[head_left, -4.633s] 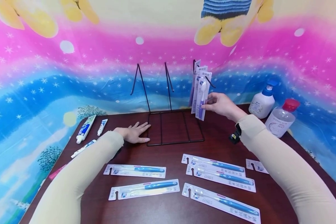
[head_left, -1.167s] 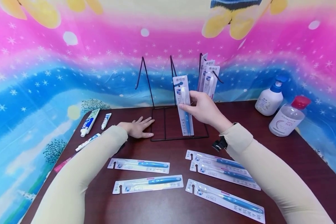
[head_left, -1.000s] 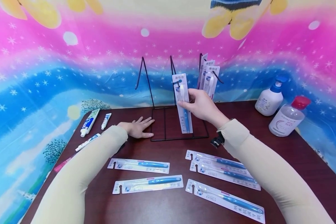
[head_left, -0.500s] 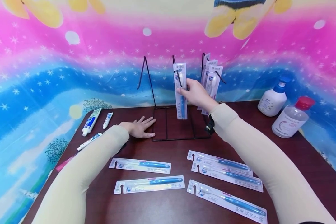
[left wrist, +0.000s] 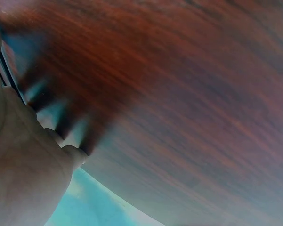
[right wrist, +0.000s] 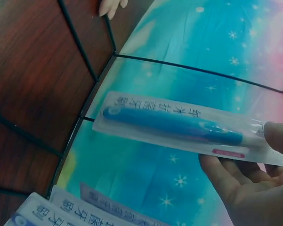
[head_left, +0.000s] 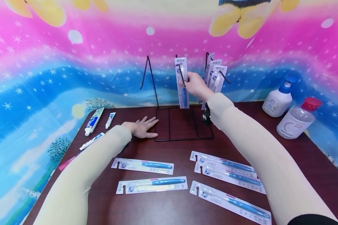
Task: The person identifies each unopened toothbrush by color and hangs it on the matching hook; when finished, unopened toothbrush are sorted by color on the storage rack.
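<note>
A blue-handled toothbrush in its blister pack (head_left: 183, 93) hangs upright around the middle hook of a black wire display rack (head_left: 176, 139). My right hand (head_left: 196, 85) pinches this pack by its edge, thumb in front; the right wrist view shows the thumb and fingers on the pack (right wrist: 174, 125). My left hand (head_left: 142, 128) lies flat with fingers spread on the table, its fingertips at the rack's left base wire. Several purple-handled toothbrush packs (head_left: 218, 79) hang on the right hook. Nothing hangs on the left hook (head_left: 144, 72).
Several blue toothbrush packs (head_left: 152, 185) lie on the dark wooden table (head_left: 146, 209) in front. Toothpaste tubes (head_left: 94, 121) lie at the left. A white pump bottle (head_left: 277, 99) and a clear bottle with red cap (head_left: 295, 122) stand at the right. A patterned cloth hangs behind.
My right hand left the purple packs and brought a blue toothbrush pack to the middle hook. It then raised the pack and pushed it back along that hook. My left hand stayed put.
</note>
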`<action>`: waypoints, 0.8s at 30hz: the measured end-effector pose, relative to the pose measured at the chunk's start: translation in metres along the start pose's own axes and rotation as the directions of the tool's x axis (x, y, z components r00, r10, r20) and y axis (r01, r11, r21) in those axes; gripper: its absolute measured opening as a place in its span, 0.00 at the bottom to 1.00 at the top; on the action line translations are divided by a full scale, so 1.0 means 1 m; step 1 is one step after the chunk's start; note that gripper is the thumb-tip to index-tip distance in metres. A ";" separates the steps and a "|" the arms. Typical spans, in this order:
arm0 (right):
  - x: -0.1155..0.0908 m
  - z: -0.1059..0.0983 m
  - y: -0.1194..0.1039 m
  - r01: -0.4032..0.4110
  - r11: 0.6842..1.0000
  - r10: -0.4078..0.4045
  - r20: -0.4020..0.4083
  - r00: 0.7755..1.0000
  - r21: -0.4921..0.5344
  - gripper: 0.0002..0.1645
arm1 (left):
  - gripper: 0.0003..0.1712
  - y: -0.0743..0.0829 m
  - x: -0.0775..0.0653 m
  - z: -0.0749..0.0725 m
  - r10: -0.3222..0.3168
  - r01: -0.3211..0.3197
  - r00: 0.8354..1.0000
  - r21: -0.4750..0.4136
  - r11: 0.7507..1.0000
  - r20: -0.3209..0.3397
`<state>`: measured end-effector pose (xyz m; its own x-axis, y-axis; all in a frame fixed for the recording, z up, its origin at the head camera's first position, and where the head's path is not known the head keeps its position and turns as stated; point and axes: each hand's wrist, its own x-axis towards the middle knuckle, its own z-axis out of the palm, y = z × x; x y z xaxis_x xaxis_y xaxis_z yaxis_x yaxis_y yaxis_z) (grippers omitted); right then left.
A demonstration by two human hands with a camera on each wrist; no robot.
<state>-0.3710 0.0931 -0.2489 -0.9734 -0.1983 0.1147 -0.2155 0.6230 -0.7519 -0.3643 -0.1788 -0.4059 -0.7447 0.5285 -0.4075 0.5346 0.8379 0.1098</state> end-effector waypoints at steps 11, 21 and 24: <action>0.014 0.005 -0.002 -0.016 1.000 0.016 0.048 0.999 0.003 0.23 | 0.51 0.001 0.001 0.001 0.027 -0.026 1.000 -0.029 0.999 0.004; 0.015 0.005 0.003 -0.053 0.998 0.050 0.067 0.997 0.043 0.27 | 0.50 0.003 -0.005 -0.003 0.015 -0.014 1.000 -0.024 1.000 0.014; 0.013 0.006 0.005 -0.104 0.994 0.101 0.091 0.991 0.034 0.31 | 0.50 0.002 -0.005 -0.003 0.015 -0.015 1.000 -0.009 1.000 0.012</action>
<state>-0.3843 0.0896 -0.2550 -0.9791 -0.2025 -0.0208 -0.1104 0.6141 -0.7815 -0.3609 -0.1796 -0.4004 -0.7318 0.5390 -0.4170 0.5419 0.8313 0.1236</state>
